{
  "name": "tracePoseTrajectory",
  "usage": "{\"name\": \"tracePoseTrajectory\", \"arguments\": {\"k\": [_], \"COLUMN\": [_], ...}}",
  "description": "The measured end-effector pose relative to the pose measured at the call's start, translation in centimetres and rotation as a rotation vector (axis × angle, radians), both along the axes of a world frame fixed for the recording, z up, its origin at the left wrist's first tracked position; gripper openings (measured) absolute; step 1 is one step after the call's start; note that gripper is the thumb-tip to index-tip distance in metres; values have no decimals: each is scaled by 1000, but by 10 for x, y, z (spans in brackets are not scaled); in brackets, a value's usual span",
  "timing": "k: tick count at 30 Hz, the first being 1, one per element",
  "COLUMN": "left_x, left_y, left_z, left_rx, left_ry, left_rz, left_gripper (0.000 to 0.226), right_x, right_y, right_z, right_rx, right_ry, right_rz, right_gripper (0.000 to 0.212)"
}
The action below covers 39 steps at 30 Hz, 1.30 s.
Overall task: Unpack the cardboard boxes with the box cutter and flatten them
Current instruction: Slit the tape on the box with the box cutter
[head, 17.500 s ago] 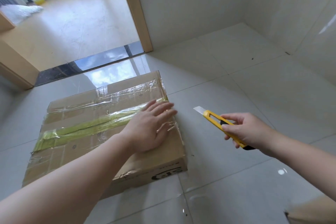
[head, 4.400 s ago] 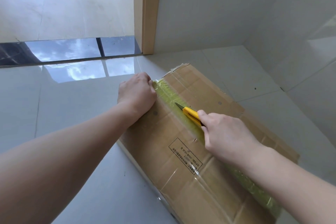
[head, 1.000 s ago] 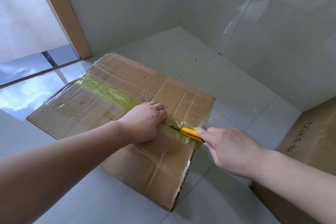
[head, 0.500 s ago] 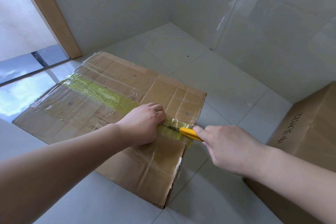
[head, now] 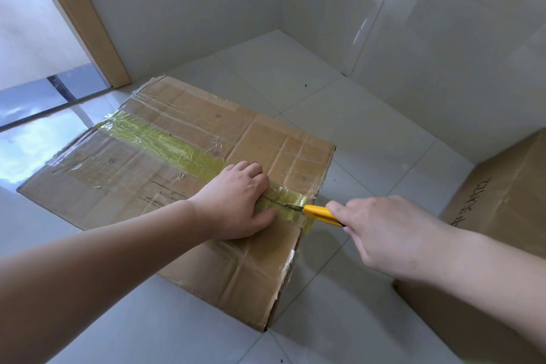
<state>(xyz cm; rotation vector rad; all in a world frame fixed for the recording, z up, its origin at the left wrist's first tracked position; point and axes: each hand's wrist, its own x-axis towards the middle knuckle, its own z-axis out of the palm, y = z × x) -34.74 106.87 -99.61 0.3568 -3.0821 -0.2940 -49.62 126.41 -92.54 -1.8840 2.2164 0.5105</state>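
Note:
A taped cardboard box (head: 124,174) lies on the tiled floor, a strip of yellow-green tape (head: 165,145) running along its top seam. My left hand (head: 236,201) presses down on the lid over the seam near the right end, fingers curled. My right hand (head: 384,233) grips the yellow box cutter (head: 319,212). Its blade sits in the tape at the box's right edge, with a dark slit running back from it under my left hand.
A second cardboard box (head: 496,216) with black printed characters stands at the right, close to my right forearm. Tiled walls meet in a corner behind. A wooden door frame (head: 88,23) and a dark threshold strip are at the upper left.
The cutter has travelled right along the seam to the box's right edge since a second ago. My left hand has kept its place on the lid. The view has shifted slightly.

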Motion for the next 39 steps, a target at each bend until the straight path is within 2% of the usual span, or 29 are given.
{"name": "tracePoseTrajectory", "arguments": {"k": [4, 7, 12, 15, 21, 32, 39], "left_x": [-4, -11, -19, -20, -22, -19, -21], "left_y": [3, 8, 8, 4, 10, 7, 6], "left_z": [3, 5, 15, 21, 18, 16, 15], "left_rx": [-4, -4, 62, 123, -2, 58, 79], "left_ry": [-86, -138, -244, -279, -294, -284, -303], "left_rz": [52, 119, 149, 142, 188, 200, 199], "left_gripper": [63, 72, 70, 59, 59, 62, 62], "right_x": [-1, -3, 0, -1, -3, -1, 4], "right_y": [-3, -10, -12, -12, -11, -9, -10], "right_z": [3, 8, 12, 14, 11, 9, 12], "right_rx": [12, 41, 43, 36, 38, 120, 125], "right_ry": [8, 27, 41, 47, 52, -12, 3], "right_rz": [26, 40, 78, 97, 108, 53, 59], "right_gripper": [27, 23, 30, 30, 31, 13, 10]}}
